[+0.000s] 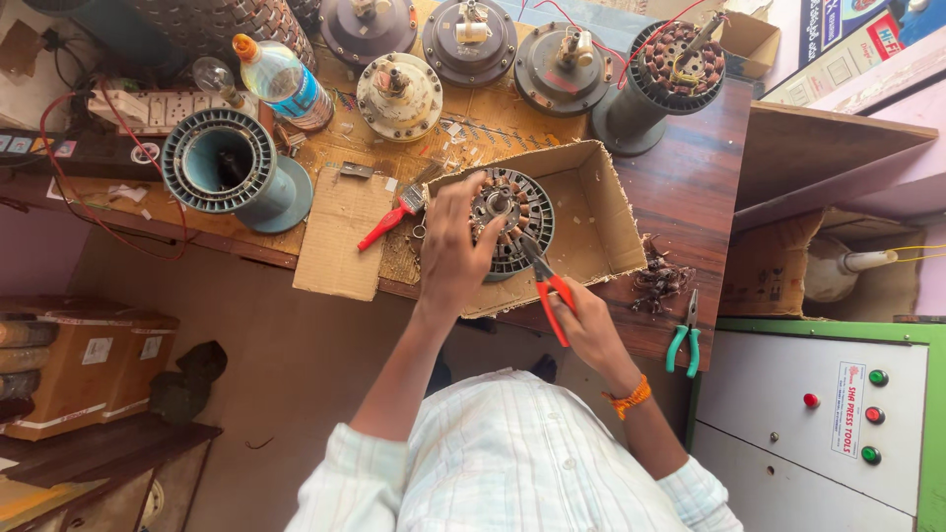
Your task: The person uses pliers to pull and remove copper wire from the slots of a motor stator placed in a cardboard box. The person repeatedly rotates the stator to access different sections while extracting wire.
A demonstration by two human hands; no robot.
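Pliers [548,288] with red handles sit in the right hand [589,327], fingers closed tight around them. Their tip pokes at the round motor stator [512,222], which lies in an open cardboard box [601,212] on the table [695,197]. The left hand [451,246] rests on the stator, fingers curled over its edge to hold it. Good work here means a firm hold and small, careful pulls on the copper wire.

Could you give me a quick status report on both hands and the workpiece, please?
Left hand gripping round stator in cardboard tray. Right hand working red-handled pliers at its rim. Nothing obstructing.
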